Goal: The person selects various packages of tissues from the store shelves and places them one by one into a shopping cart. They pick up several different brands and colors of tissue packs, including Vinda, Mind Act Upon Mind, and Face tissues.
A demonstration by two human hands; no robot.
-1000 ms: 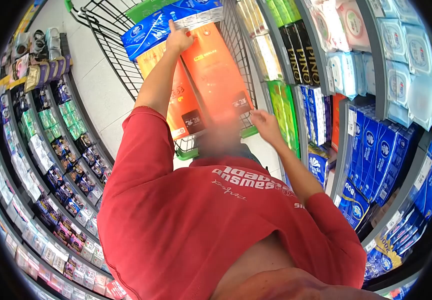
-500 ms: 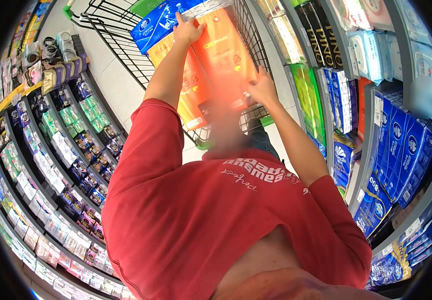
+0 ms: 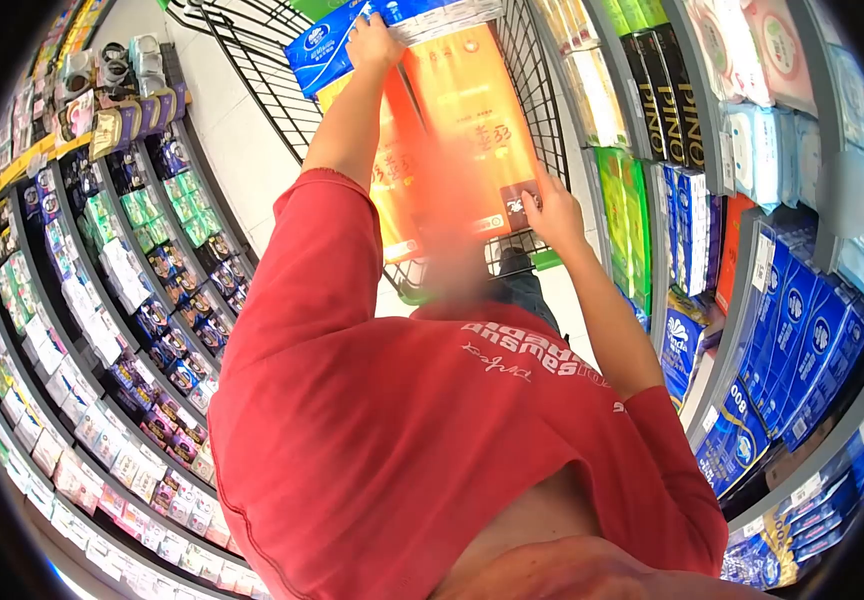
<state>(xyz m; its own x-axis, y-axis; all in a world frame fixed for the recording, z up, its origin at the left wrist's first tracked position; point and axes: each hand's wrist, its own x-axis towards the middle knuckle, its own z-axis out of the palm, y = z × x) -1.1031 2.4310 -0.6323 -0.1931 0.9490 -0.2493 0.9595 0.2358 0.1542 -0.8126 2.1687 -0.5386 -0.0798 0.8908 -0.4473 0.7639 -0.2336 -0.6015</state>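
Two orange plastic-wrapped packs lie side by side in the shopping cart, printed with dark characters. A blue pack of tissues lies across their far end. My left hand rests where the blue pack meets the orange ones, its fingers stretched over the blue wrapping. With my right hand I grip the near right corner of the right orange pack, thumb on top by a dark label and fingers along its side. A blur covers part of the orange packs' near ends.
Shelves of small hanging packets run along the left. On the right, shelves hold blue tissue packs, green packs, black boxes and pale wipes packs. Pale floor tiles show beside the cart.
My right hand has moved nearer to me, to the right orange pack's corner. That pack now sits more level with the left one. My left hand's fingers have shifted onto the blue pack.
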